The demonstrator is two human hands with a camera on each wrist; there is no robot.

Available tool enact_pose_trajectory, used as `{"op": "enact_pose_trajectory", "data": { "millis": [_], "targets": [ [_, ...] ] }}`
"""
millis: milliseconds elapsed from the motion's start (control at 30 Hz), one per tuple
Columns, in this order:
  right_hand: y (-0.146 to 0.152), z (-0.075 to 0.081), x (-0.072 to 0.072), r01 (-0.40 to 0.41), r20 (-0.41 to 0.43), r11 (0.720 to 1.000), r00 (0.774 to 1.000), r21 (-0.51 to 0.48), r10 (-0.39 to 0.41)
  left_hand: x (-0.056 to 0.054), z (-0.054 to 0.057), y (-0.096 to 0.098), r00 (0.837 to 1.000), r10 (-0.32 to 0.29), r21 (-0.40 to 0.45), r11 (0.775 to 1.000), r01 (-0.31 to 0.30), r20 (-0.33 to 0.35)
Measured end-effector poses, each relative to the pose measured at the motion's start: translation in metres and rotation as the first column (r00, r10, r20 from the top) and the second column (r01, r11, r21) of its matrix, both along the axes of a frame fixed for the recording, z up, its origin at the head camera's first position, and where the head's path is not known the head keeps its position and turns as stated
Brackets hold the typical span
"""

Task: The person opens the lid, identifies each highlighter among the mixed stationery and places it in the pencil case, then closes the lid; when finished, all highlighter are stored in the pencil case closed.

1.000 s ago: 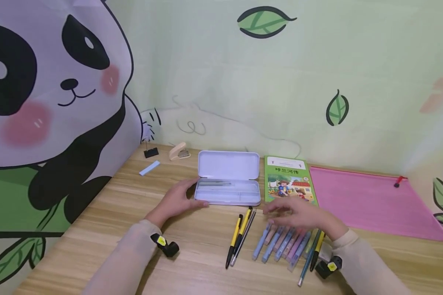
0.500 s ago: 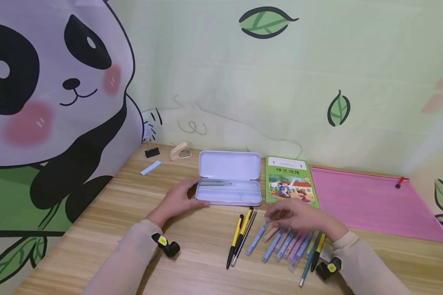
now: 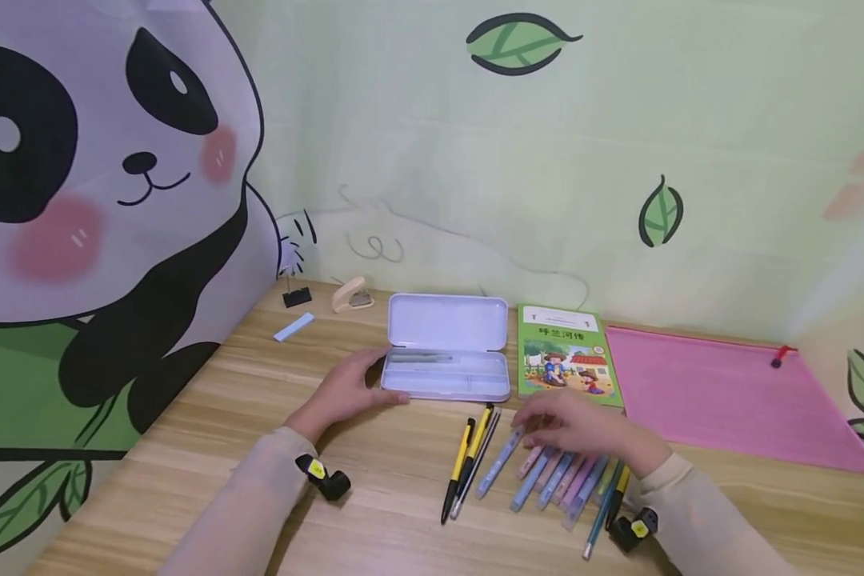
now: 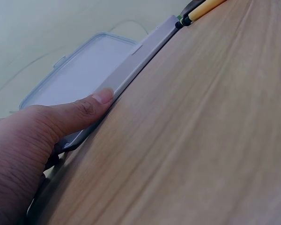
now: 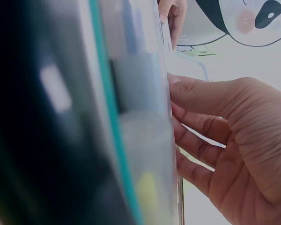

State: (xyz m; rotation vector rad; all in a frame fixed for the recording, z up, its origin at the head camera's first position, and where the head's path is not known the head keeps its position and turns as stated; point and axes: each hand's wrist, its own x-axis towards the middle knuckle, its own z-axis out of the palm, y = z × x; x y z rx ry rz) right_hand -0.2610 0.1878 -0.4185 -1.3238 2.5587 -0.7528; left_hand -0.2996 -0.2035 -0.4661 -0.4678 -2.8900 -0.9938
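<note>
The open white pencil case (image 3: 442, 388) lies near the back, with thin pens (image 3: 421, 358) in its rear compartment. My left hand (image 3: 346, 390) grips the case's left end; in the left wrist view the thumb (image 4: 96, 101) presses its front wall. My right hand (image 3: 579, 424) pinches the far end of a blue highlighter (image 3: 499, 464), which lies slanted on the table. In the right wrist view, blurred pens in front hide the fingertips. Several other pastel highlighters (image 3: 530, 480) lie side by side under and below this hand.
Two yellow-black pens (image 3: 459, 464) and a thin pen (image 3: 475, 468) lie left of the highlighters; a teal pencil (image 3: 599, 520) lies right. Behind are a green book (image 3: 565, 352) and a pink pouch (image 3: 713, 400). A stapler (image 3: 353, 296), binder clip (image 3: 297, 298) and blue strip (image 3: 294, 327) sit back left.
The blue highlighter has slid left, away from the row, its near end swinging left. My right hand has shifted slightly left with it. The left hand stays on the pencil case.
</note>
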Motion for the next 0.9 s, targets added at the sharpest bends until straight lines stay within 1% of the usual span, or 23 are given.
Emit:
{"op": "enact_pose_trajectory", "data": {
  "millis": [133, 267, 433, 500, 600, 700, 900],
  "targets": [
    [-0.002, 0.000, 0.001, -0.005, -0.025, 1.000, 1.000, 0.015, 0.005, -0.001, -0.001, 0.000, 1.000, -0.004, -0.006, 1.000, 0.004, -0.004],
    [-0.004, -0.001, 0.001, 0.020, -0.026, 1.000, 0.999, 0.024, -0.019, -0.001, 0.000, 0.001, 1.000, 0.001, 0.006, 1.000, -0.001, -0.002],
    [-0.004, -0.005, 0.000, 0.054, 0.008, 0.998, 0.998, 0.021, -0.054, -0.001, 0.001, 0.002, 1.000, -0.005, -0.001, 1.000, 0.005, -0.001],
    [-0.004, -0.007, -0.001, 0.064, 0.043, 0.998, 0.997, 0.013, -0.064, -0.001, 0.001, 0.002, 1.000, -0.008, -0.002, 1.000, 0.008, -0.003],
    [-0.004, -0.008, -0.002, 0.080, 0.116, 0.997, 0.990, -0.006, -0.079, -0.001, 0.001, 0.001, 1.000, -0.009, 0.008, 1.000, 0.009, -0.014],
    [-0.004, -0.009, -0.003, 0.098, 0.191, 0.995, 0.977, -0.025, -0.091, -0.002, 0.001, 0.001, 1.000, -0.012, 0.018, 1.000, 0.013, -0.023],
    [-0.002, -0.014, -0.004, 0.105, 0.286, 0.993, 0.955, -0.057, -0.084, 0.000, 0.001, 0.001, 1.000, -0.008, 0.012, 1.000, 0.008, -0.008]
  ]
}}
